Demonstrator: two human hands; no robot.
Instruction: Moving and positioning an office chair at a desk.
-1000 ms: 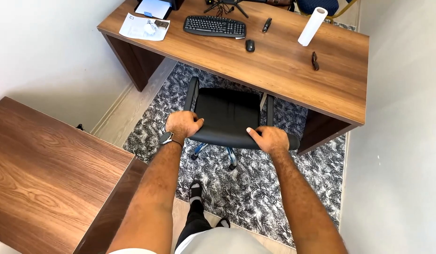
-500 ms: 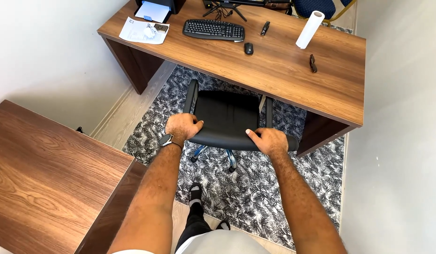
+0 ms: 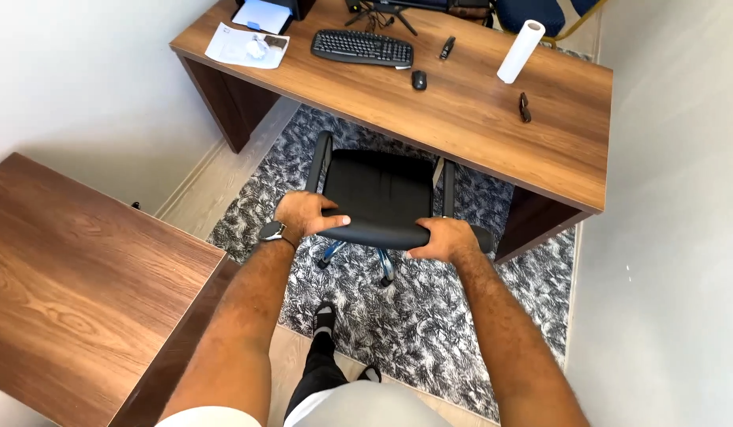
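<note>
Left hand [image 3: 303,215] & right hand [image 3: 444,239] are both gripping the top edge of the black office chair [image 3: 378,194], fingers curled closed round the backrest. Risk: castors are sitting on the patterned rug [image 3: 430,316], could snag, tipping the chair; armrests are nearing the desk [image 3: 477,119] edge. Chair's directly ahead, half under desk.

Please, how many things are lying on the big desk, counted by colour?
Black: 4, keyboard, mouse, stapler, sunglasses
White: 2, paper roll, paper sheet
Total: 6, not counting things cut off at the desk far edge.
</note>
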